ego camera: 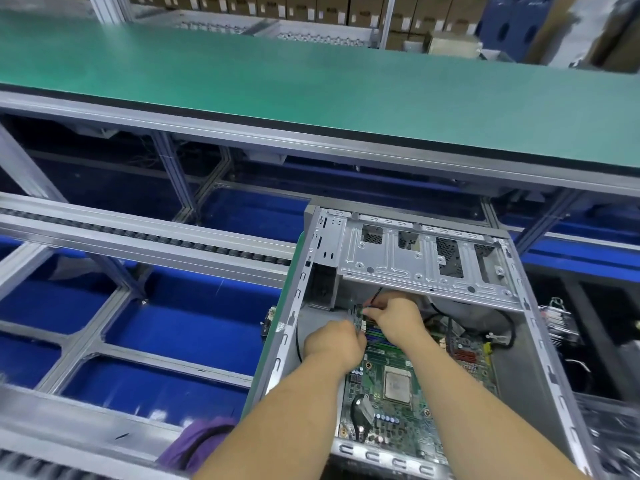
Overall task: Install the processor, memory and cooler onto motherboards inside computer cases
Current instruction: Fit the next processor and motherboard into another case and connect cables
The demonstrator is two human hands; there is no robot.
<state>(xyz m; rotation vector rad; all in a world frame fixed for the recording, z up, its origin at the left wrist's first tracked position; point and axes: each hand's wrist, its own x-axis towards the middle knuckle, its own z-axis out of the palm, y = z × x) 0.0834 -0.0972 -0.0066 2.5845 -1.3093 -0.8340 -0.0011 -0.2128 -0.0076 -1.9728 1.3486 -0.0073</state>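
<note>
A green-topped bench fronts stacked cardboard boxes above blue flooring.

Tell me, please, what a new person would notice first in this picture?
Two bare hands, left hand and right hand, meet over the memory slots inside an open case at lower right. The processor sits on the green motherboard between the forearms. A wide green bench crosses the upper half.
</note>
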